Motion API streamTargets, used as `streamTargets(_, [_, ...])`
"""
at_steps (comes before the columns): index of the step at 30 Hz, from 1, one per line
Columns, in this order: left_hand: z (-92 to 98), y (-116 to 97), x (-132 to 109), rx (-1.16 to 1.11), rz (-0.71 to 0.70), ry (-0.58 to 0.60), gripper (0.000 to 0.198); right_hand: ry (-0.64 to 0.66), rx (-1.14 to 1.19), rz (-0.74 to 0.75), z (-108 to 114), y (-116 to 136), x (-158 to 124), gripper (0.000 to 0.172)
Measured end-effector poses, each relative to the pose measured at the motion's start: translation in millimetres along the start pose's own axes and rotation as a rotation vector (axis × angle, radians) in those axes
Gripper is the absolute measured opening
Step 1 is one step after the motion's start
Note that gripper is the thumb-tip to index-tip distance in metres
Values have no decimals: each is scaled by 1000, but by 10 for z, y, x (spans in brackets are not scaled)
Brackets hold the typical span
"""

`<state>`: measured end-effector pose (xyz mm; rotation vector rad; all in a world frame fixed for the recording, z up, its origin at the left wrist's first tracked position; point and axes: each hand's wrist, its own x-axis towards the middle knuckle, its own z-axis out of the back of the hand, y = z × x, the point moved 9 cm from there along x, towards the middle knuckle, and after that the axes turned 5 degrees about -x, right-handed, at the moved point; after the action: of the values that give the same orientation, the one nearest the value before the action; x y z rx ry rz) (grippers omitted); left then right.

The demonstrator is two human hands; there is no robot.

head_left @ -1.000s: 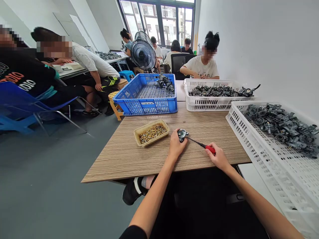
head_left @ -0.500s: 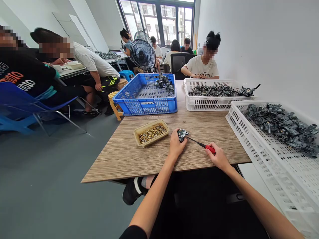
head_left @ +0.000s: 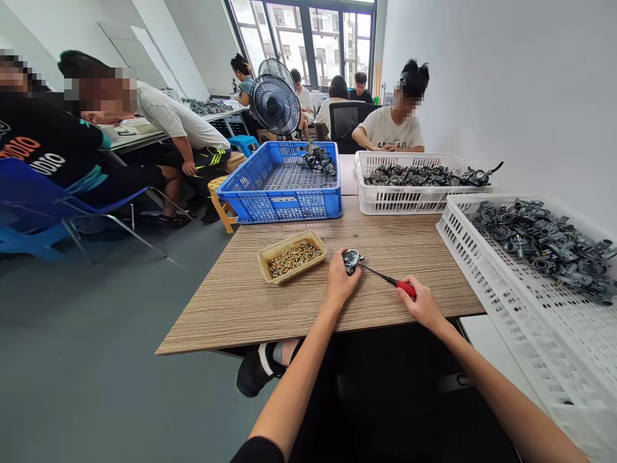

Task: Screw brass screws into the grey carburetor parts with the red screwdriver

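Observation:
My left hand (head_left: 343,278) is closed around a small dark metal part with a round silvery face (head_left: 352,258), held at the tabletop. In my right hand (head_left: 422,299) is a screwdriver (head_left: 405,287) with a red handle and a thin dark shaft. The shaft points left, its tip at the right side of the metal part; whether it sits in a screw is too small to tell. Left of my left hand stands a beige tray (head_left: 264,272) filled with small brass-coloured screws. A tiny piece (head_left: 355,235) lies on the wood beyond the metal part.
A blue crate (head_left: 282,209) with several metal parts stands at the table's (head_left: 231,302) far left. White crates (head_left: 400,204) (head_left: 465,239) with dark metal parts stand at the back and right. A co-worker (head_left: 393,128) sits opposite; others sit left and behind, near a fan (head_left: 274,105).
The hands, the metal part and the screwdriver hold nearly the same place. The view has shifted very slightly.

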<state>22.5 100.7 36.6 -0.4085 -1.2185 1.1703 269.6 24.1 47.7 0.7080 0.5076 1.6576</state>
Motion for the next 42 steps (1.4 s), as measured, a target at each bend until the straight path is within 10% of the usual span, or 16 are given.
streamTargets(42, [20,-2,-4,0,-3,15,53,23,46,26,0,23,0,25])
